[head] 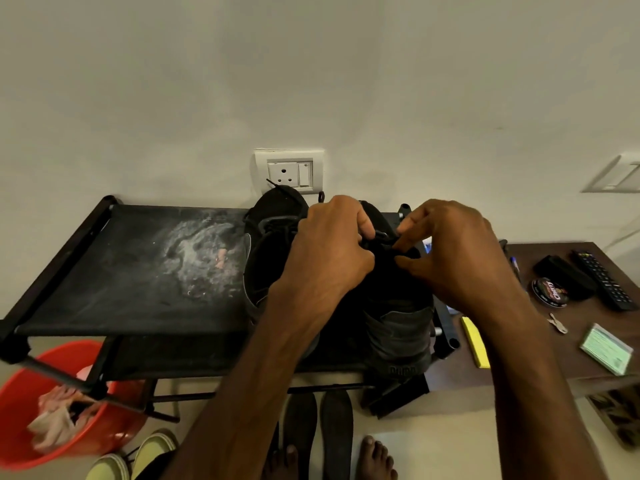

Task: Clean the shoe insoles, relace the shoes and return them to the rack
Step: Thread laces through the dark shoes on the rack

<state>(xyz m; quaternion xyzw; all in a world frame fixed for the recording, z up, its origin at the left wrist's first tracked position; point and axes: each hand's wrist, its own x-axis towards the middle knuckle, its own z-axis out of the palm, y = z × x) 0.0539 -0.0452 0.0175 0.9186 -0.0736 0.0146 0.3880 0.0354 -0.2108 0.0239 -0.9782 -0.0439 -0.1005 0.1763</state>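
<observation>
Lace (381, 236) is pinched between both hands. The left hand (332, 244) and the right hand (446, 251) are close together, fingers curled, over the top of a black shoe (398, 327). This shoe stands at the right end of the shoe rack (104, 271), heel toward the person. A second black shoe (273, 233) stands just beside it on the left, its loose lace end poking up in front of a wall socket (289, 173).

The rest of the rack's fabric top is bare but stained with a pale dusty patch. Two dark insoles (318, 426) lie side by side on the floor below, between the person's bare feet.

At the lower left a red bucket (17, 410) holding a rag (55, 422) sits partly under the rack frame, with pale green shoes (152, 448) near it.

To the right, a brown surface (547, 252) adjoins the rack. It carries a polish tin (550, 292), a black brush (561, 273), a remote (602, 278), a yellow strip (474, 341) and a card holder (606, 349).
</observation>
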